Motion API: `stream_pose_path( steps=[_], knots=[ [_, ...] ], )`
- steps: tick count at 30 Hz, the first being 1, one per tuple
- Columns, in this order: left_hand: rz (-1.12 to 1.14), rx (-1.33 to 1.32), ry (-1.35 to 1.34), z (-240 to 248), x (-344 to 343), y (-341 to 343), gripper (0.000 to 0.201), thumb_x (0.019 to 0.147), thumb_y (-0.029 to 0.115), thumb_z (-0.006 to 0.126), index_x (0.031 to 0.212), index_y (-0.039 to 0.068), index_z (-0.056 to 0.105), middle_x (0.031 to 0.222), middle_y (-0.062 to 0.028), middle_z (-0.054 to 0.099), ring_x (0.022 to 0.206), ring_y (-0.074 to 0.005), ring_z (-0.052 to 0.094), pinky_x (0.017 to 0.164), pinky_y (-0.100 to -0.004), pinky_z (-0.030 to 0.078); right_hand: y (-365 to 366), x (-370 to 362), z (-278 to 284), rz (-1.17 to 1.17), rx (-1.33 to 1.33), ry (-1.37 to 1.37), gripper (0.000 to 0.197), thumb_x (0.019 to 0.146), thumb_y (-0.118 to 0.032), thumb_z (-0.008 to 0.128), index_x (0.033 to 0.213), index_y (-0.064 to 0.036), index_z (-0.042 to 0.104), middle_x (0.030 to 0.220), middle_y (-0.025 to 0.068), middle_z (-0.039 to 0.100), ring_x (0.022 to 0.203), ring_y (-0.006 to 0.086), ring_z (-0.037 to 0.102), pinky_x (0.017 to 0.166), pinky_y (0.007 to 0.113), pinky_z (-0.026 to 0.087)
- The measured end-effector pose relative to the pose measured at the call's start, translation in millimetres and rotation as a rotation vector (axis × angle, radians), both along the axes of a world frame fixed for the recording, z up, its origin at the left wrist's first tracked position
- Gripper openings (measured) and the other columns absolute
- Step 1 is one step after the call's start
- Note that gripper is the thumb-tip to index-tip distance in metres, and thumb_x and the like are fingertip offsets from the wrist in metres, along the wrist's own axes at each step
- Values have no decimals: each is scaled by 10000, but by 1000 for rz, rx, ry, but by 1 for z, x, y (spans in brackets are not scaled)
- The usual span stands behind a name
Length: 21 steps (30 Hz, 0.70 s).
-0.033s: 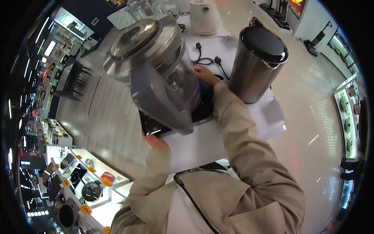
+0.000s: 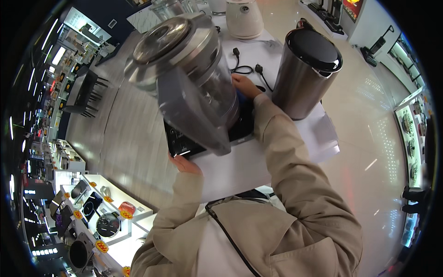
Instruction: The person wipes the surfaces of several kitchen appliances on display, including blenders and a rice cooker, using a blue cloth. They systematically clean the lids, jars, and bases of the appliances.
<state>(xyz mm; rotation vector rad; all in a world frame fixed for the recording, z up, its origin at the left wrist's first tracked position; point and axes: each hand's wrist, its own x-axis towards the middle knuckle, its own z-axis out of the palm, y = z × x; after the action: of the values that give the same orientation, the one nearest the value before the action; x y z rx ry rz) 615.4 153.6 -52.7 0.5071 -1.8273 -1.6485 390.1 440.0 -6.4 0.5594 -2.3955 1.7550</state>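
Observation:
A large clear jug (image 2: 214,99) with a silver lid and a grey handle towers over a flat black glossy base (image 2: 187,144) on the white table. My left hand (image 2: 185,165) is at the base's near left corner, its fingers against the edge. My right hand (image 2: 247,87) reaches behind the jug on the right, its fingers curled close to the jug's side. Something blue (image 2: 242,98) shows below that hand, mostly hidden, so I cannot make it out. Right of my wrist stands a tall brown metallic kettle (image 2: 302,81) with a black lid.
Black plugs and cords (image 2: 242,68) lie behind the jug, near a cream-coloured appliance (image 2: 244,19). A white table (image 2: 233,173) supports these things. Dark chairs (image 2: 85,110) stand farther left. A display counter with pans (image 2: 109,225) is at lower left; upright vacuum cleaners (image 2: 373,51) stand at far right.
The view has shifted very slightly, so the jug, base and kettle appear a little higher. Both hands keep nearly the same places.

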Motion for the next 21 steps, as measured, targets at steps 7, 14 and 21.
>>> stream_pose_path(
  steps=[7,14,21],
  knots=[
    [-125,-77,42,10,4,0,744,993,535,259,1469,-21,124,1424,-229,333,1287,-311,377,1089,-381,274,-3,41,2,-249,-21,-16,350,971,-305,469,1186,-75,620,1081,170,644,1026,332,609,892,358,454],
    [-233,-30,16,34,10,9,644,1019,456,284,1472,17,156,1436,-213,329,1288,-315,365,1096,-368,249,10,122,12,-352,214,21,316,964,-221,469,1230,-104,594,1118,218,582,1007,416,574,867,427,464],
    [-235,-125,30,15,10,-4,627,1018,389,302,1466,-14,129,1423,-253,331,1283,-351,375,1087,-382,265,-22,195,28,-491,397,249,311,938,-197,492,1209,-96,607,1048,274,579,939,429,580,796,471,484]
  ],
)
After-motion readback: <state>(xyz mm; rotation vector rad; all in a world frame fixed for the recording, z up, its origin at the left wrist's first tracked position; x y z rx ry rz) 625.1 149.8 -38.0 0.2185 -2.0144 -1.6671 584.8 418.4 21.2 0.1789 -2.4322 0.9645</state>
